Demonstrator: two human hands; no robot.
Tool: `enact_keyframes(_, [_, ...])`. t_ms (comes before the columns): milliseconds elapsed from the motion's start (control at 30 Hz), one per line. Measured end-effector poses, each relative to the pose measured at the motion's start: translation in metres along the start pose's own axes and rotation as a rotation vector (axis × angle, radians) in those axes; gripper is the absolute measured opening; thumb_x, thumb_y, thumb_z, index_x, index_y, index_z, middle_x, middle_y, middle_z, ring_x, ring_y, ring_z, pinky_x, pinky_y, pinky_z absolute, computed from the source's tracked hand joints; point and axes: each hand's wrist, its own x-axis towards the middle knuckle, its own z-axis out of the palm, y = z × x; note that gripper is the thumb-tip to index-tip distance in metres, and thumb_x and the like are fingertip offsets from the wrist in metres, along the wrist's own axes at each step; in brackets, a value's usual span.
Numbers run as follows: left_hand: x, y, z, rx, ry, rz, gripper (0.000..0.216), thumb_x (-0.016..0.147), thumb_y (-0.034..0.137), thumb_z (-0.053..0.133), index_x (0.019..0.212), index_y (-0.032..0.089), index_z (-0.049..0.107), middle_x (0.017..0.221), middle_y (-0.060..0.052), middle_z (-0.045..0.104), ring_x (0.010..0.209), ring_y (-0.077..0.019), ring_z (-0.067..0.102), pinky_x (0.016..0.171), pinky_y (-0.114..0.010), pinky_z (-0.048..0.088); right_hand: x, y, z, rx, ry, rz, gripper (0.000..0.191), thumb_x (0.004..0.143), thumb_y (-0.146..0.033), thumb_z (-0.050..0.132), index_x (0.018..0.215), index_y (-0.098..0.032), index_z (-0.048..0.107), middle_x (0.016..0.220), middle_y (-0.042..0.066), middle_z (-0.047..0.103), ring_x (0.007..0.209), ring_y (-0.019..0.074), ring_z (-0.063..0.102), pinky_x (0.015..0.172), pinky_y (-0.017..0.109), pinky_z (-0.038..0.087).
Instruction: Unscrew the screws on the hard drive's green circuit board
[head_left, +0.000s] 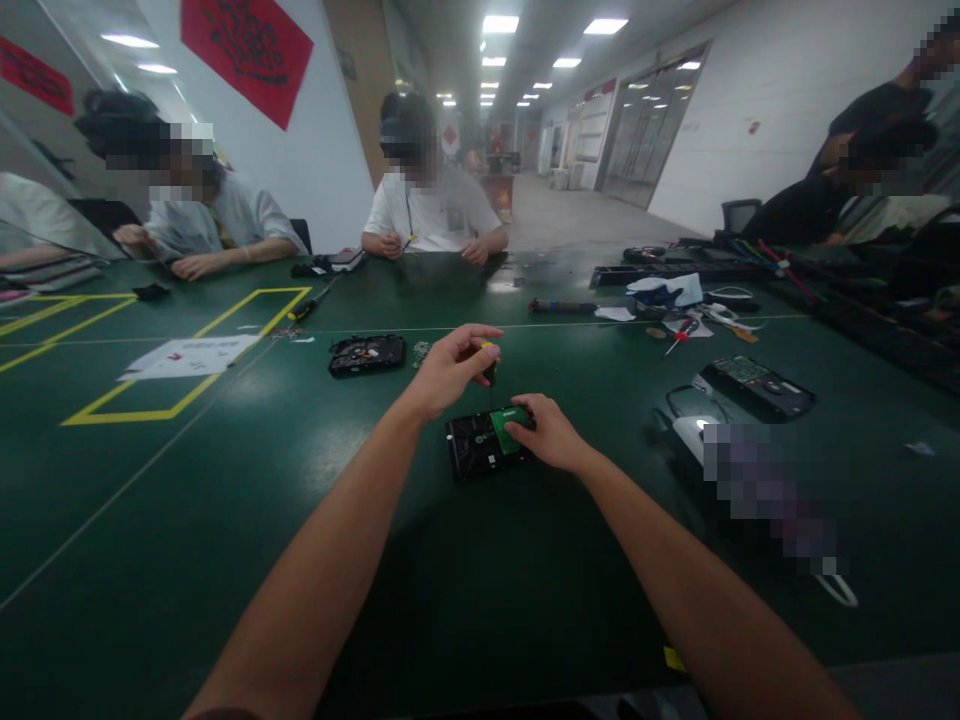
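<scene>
A black hard drive (476, 448) with a green circuit board lies on the dark green table (225, 520) in front of me. My right hand (549, 432) rests on its right edge, fingers pressed onto the green board. My left hand (450, 368) hovers just above the drive, fingers pinched round the yellow-and-black handle of a small screwdriver (490, 366) that stands upright over the drive.
A second black drive (367, 354) lies further back left. A paper sheet (191, 356) sits in a yellow taped rectangle. More drives, tools and cables (750, 385) lie to the right. Several other people sit around the table.
</scene>
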Motion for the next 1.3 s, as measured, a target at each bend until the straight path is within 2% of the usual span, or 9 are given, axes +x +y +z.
enact_keyframes(67, [0.0,0.001,-0.001,-0.004,-0.032,-0.009,0.034,0.094,0.04,0.07,0.121,0.02,0.07,0.101,-0.007,0.07,0.091,-0.0161,0.067,0.066,-0.023,0.059,0.0,-0.001,0.0,-0.002,0.003,-0.001,0.046,0.093,-0.033,0.071,0.134,-0.015,0.06,0.128,0.015,0.063,0.113,0.0267,0.059,0.096,0.044,0.05])
enact_keyframes(133, [0.0,0.0,-0.001,-0.012,-0.038,-0.016,0.031,0.095,0.04,0.068,0.117,0.02,0.072,0.105,-0.008,0.07,0.095,-0.0172,0.068,0.068,-0.024,0.06,-0.001,-0.002,-0.001,-0.006,0.008,-0.001,0.046,0.093,-0.033,0.071,0.133,-0.015,0.061,0.128,0.015,0.063,0.113,0.0267,0.059,0.097,0.044,0.049])
enact_keyframes(333, [-0.001,0.002,0.004,-0.087,-0.001,-0.062,0.026,0.093,0.041,0.07,0.106,0.019,0.071,0.106,-0.009,0.072,0.096,-0.0184,0.069,0.067,-0.026,0.062,-0.002,-0.006,-0.003,-0.001,0.008,0.007,0.045,0.092,-0.031,0.072,0.134,-0.017,0.062,0.127,0.014,0.063,0.113,0.0264,0.06,0.099,0.044,0.047])
enact_keyframes(500, [-0.001,0.011,0.004,-0.117,-0.033,-0.111,0.027,0.096,0.04,0.063,0.107,0.019,0.074,0.106,-0.01,0.073,0.099,-0.0211,0.07,0.069,-0.029,0.064,-0.001,-0.006,-0.001,-0.006,0.018,-0.004,0.044,0.091,-0.029,0.073,0.132,-0.017,0.063,0.127,0.014,0.064,0.115,0.0267,0.059,0.101,0.044,0.046])
enact_keyframes(633, [0.0,0.016,0.0,0.083,-0.011,-0.071,0.027,0.095,0.039,0.066,0.108,0.019,0.077,0.108,-0.009,0.074,0.092,-0.0182,0.07,0.067,-0.026,0.063,-0.003,-0.006,-0.001,-0.007,0.032,-0.002,0.045,0.091,-0.029,0.072,0.133,-0.016,0.061,0.127,0.015,0.064,0.117,0.0274,0.057,0.102,0.044,0.045])
enact_keyframes(767, [0.005,0.017,-0.008,0.236,0.0,-0.025,0.027,0.093,0.041,0.07,0.105,0.018,0.078,0.103,-0.01,0.075,0.08,-0.0169,0.07,0.059,-0.024,0.06,-0.004,-0.007,-0.002,-0.001,0.016,-0.003,0.044,0.092,-0.03,0.072,0.132,-0.018,0.06,0.126,0.013,0.064,0.117,0.0277,0.057,0.101,0.045,0.046])
enact_keyframes(1033, [0.016,0.017,-0.009,0.233,-0.069,-0.028,0.027,0.088,0.041,0.077,0.093,0.016,0.072,0.089,-0.008,0.073,0.075,-0.0166,0.069,0.06,-0.027,0.061,-0.004,-0.007,-0.004,-0.005,-0.01,0.009,0.045,0.093,-0.033,0.07,0.134,-0.019,0.058,0.128,0.013,0.063,0.114,0.0274,0.057,0.097,0.044,0.048])
enact_keyframes(1300, [0.017,0.012,-0.012,0.153,-0.108,-0.036,0.026,0.089,0.037,0.078,0.098,0.016,0.067,0.092,-0.008,0.072,0.074,-0.0147,0.068,0.063,-0.026,0.058,-0.003,-0.008,-0.006,0.014,-0.01,0.002,0.044,0.092,-0.032,0.071,0.133,-0.02,0.059,0.126,0.012,0.063,0.114,0.0274,0.056,0.098,0.045,0.047])
